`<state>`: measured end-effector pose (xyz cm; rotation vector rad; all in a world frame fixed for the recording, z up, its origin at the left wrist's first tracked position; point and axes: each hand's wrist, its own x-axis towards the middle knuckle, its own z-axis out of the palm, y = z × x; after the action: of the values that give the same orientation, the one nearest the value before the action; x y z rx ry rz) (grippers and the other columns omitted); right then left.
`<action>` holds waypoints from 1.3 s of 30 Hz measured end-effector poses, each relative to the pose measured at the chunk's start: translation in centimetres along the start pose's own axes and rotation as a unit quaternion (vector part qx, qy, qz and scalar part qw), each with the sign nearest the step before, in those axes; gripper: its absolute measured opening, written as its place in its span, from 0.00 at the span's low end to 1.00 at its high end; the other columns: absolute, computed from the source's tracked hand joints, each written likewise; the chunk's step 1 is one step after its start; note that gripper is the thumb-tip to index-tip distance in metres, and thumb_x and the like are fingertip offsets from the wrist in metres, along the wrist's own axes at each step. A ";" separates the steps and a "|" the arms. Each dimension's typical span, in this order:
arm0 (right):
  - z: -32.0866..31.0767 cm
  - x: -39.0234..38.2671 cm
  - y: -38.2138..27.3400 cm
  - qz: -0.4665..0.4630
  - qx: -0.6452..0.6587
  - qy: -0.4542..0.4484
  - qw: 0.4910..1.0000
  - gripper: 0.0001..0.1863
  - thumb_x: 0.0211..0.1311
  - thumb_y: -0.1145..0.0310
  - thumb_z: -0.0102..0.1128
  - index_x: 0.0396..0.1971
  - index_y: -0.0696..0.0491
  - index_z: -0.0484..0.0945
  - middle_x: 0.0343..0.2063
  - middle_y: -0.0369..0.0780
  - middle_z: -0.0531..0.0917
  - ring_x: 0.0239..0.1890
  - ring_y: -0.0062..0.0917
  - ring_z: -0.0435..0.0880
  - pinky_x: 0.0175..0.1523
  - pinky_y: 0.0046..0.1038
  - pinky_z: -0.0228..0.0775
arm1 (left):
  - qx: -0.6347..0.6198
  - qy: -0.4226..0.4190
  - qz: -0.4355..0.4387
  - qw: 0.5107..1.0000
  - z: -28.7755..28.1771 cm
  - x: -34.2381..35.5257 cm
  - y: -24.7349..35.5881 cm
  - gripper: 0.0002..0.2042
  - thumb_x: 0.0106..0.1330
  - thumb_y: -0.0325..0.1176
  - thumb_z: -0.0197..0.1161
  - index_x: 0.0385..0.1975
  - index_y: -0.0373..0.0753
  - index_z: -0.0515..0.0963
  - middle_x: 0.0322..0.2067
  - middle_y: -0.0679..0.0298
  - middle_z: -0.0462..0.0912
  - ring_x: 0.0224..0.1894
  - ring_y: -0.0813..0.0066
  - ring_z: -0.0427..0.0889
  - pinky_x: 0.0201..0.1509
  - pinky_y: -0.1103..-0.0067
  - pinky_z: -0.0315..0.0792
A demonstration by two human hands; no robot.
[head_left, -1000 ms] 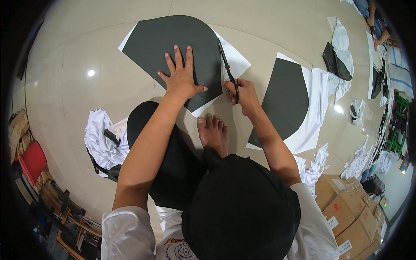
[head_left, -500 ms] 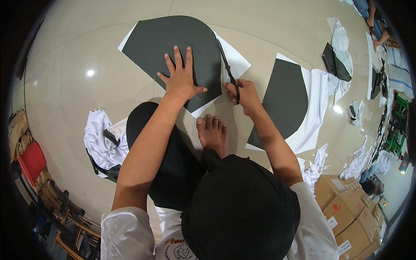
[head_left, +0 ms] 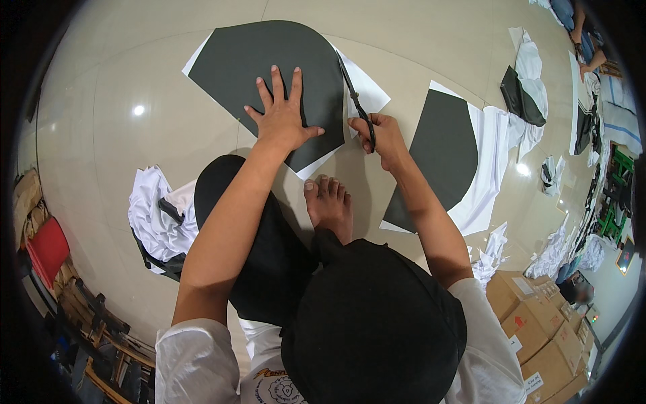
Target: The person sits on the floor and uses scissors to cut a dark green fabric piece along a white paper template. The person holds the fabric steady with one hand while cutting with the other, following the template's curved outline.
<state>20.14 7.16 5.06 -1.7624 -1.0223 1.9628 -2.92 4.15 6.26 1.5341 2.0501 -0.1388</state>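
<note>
Left hand [head_left: 281,121] is flat on the dark grey panel [head_left: 282,50], fingers spread, likely to stop it and the white sheet [head_left: 365,86] under it shifting on the floor [head_left: 151,74]. Right hand [head_left: 385,138], apart from the left, grips the handles of the scissors [head_left: 356,96] at the panel's right edge. Scissors' long axis roughly follows that edge, presumably as guide; tips point away from the person, leaning left.

Workshop with scissors [head_left: 355,97], white fabric [head_left: 158,219], cartons [head_left: 535,323]
</note>
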 end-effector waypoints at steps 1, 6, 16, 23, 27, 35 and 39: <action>0.0 0.0 -0.1 0.001 -0.005 -0.002 1.000 0.17 0.61 0.59 0.79 0.28 0.53 0.79 0.16 0.30 0.76 0.14 0.15 0.72 0.22 0.22 0.59 | 0.001 0.000 0.000 1.000 -0.1 0.0 0.0 0.71 0.46 0.57 0.88 0.87 0.63 0.39 0.86 0.51 0.30 0.86 0.32 0.33 0.73 0.22 0.50; 0.1 -0.1 -0.1 0.007 0.004 -0.001 1.000 0.16 0.61 0.60 0.79 0.28 0.53 0.79 0.16 0.30 0.76 0.14 0.15 0.71 0.22 0.22 0.58 | 0.004 -0.028 -0.012 1.000 -1.1 -0.3 0.6 0.70 0.50 0.56 0.87 0.86 0.60 0.38 0.86 0.52 0.30 0.86 0.34 0.32 0.76 0.25 0.49; -0.5 0.4 0.9 -0.016 -0.005 0.000 1.000 0.17 0.57 0.61 0.80 0.27 0.57 0.81 0.16 0.33 0.77 0.14 0.17 0.72 0.20 0.23 0.59 | 0.004 0.000 -0.001 1.000 -0.2 0.0 0.1 0.72 0.45 0.57 0.89 0.87 0.63 0.39 0.87 0.52 0.31 0.86 0.32 0.34 0.73 0.23 0.51; -0.2 0.4 -0.6 0.003 -0.018 -0.009 1.000 0.17 0.61 0.59 0.78 0.29 0.55 0.80 0.16 0.31 0.76 0.14 0.15 0.72 0.22 0.22 0.58 | 0.009 -0.003 -0.003 1.000 -0.2 0.0 0.0 0.72 0.44 0.57 0.89 0.87 0.63 0.38 0.87 0.52 0.31 0.86 0.32 0.34 0.73 0.22 0.51; -0.2 0.8 -0.9 -0.004 -0.018 -0.006 1.000 0.17 0.61 0.59 0.79 0.29 0.55 0.80 0.16 0.31 0.76 0.15 0.15 0.72 0.22 0.22 0.58 | 0.013 -0.040 -0.014 0.999 -1.1 -0.2 0.6 0.71 0.49 0.56 0.88 0.86 0.60 0.36 0.86 0.53 0.28 0.86 0.34 0.32 0.76 0.25 0.50; -0.5 1.0 -1.2 -0.008 -0.016 -0.008 1.000 0.17 0.57 0.61 0.79 0.26 0.56 0.80 0.16 0.32 0.75 0.15 0.17 0.72 0.21 0.24 0.58 | -0.001 -0.001 0.000 1.000 -0.2 -0.1 0.1 0.72 0.44 0.56 0.89 0.87 0.63 0.39 0.87 0.52 0.31 0.85 0.32 0.34 0.73 0.22 0.50; -0.7 0.9 -1.4 -0.006 -0.044 -0.009 0.999 0.16 0.60 0.62 0.78 0.27 0.56 0.80 0.16 0.31 0.76 0.15 0.16 0.72 0.21 0.23 0.59 | 0.000 -0.001 0.000 1.000 -0.1 0.0 -0.1 0.72 0.44 0.56 0.89 0.87 0.63 0.39 0.87 0.52 0.31 0.85 0.31 0.34 0.73 0.22 0.50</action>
<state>20.30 8.87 5.38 -1.7822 -1.1384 1.9567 -3.00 4.14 6.35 1.5338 2.0488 -0.1400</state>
